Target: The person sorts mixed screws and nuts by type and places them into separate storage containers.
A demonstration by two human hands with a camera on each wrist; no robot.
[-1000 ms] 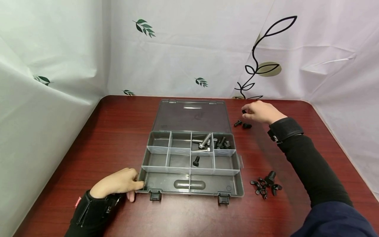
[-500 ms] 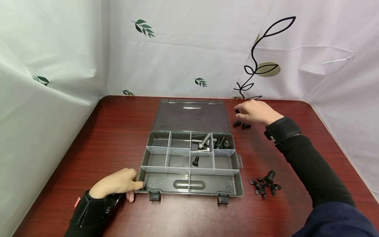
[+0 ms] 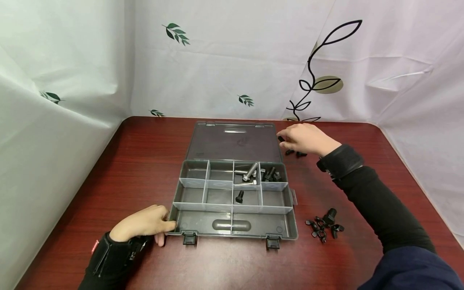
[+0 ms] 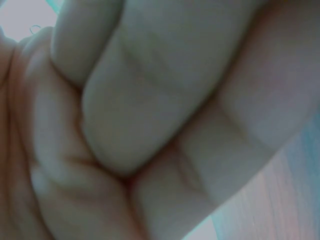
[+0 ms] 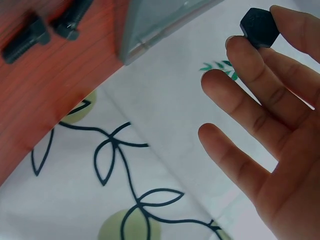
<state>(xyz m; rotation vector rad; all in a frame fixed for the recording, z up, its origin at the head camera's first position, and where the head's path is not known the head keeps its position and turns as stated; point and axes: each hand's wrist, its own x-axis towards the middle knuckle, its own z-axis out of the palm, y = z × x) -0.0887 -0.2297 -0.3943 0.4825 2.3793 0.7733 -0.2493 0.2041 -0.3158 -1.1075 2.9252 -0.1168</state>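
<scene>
My right hand (image 3: 306,138) pinches a black hex bolt (image 5: 260,28) between thumb and fingertips, above the table by the lid's right edge; its other fingers are spread. My left hand (image 3: 145,222) grips the near left corner of a grey compartment box (image 3: 204,219), thumb over the wall; curled fingers (image 4: 150,90) fill the left wrist view. Silver bolts (image 3: 250,172) lie in a back-row compartment, black bolts (image 3: 270,175) in the one right of it. A single black bolt (image 3: 239,197) lies in the middle row.
The box's lid (image 3: 233,143) lies open behind it. Two black bolts (image 5: 27,37) are on the table below my right hand. Black wing nuts (image 3: 319,228) and a larger black bolt (image 3: 330,216) lie right of the box. A white patterned curtain (image 3: 217,60) stands behind the table.
My right hand has moved left with the black hex bolt, from above the loose bolts toward the open lid. The left hand has stayed at the box's corner.
</scene>
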